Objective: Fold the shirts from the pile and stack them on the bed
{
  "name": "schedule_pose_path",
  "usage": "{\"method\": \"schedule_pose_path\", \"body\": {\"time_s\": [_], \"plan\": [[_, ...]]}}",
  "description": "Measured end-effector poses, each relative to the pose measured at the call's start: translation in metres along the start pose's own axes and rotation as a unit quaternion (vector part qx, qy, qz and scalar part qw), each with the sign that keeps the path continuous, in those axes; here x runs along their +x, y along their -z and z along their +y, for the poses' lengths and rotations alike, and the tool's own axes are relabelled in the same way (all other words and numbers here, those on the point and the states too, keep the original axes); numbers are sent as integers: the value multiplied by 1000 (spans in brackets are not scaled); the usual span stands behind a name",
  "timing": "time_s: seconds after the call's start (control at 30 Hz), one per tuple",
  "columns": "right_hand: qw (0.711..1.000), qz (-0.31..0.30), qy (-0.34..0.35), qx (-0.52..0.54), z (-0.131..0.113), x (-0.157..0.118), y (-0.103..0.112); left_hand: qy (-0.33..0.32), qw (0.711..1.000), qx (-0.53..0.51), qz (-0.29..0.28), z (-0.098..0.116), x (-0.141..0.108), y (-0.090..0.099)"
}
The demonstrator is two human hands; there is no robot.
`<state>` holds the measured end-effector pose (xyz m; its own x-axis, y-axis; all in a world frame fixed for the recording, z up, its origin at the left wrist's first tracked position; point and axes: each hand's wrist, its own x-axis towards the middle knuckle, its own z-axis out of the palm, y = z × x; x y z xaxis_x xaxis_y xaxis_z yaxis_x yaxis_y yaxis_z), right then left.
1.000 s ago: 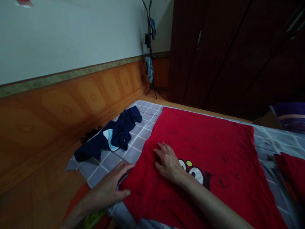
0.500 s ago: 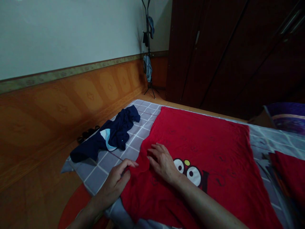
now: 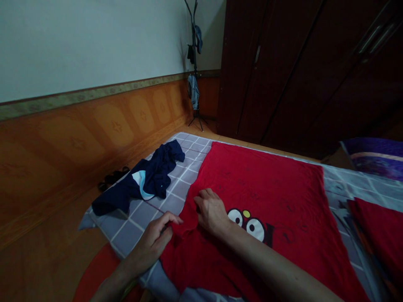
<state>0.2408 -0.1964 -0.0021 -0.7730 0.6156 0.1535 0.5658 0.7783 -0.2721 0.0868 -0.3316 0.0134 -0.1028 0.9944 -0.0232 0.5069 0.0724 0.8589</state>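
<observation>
A red T-shirt (image 3: 252,176) with a cartoon face of round eyes (image 3: 245,222) lies spread on a grey checked bedsheet (image 3: 143,214). My left hand (image 3: 153,239) has curled fingers pinching the shirt's near left edge. My right hand (image 3: 210,212) sits on the shirt just left of the eyes, with its fingers gathering the red cloth. A small raised fold stands between my hands. The shirt's lower part is partly hidden by my right forearm.
A crumpled navy garment (image 3: 151,178) with a pale blue patch lies left of the shirt. Another red cloth (image 3: 382,235) and a purple pillow (image 3: 374,157) are at right. Dark sandals (image 3: 113,178) sit by the wooden wall panelling (image 3: 94,126). A coat stand (image 3: 195,71) and dark wardrobe (image 3: 277,71) stand behind.
My left hand has curled from spread fingers onto the shirt's edge. My right hand has moved left and gathered cloth, raising a fold. The view has shifted slightly.
</observation>
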Motion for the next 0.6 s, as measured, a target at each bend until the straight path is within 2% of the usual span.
{"method": "schedule_pose_path", "body": {"time_s": [0.17,0.3,0.4,0.6], "plan": [[999,36,13,-18,5,3,-7,-29,998,48,-1,-5,-5,0],[995,98,-22,17,16,0,-11,-73,989,128,3,-11,-10,1],[991,117,-43,43,22,-2,-12,-86,975,206,6,-14,-14,2],[991,103,43,71,20,-3,-12,-65,955,285,-43,-23,-25,6]]}}
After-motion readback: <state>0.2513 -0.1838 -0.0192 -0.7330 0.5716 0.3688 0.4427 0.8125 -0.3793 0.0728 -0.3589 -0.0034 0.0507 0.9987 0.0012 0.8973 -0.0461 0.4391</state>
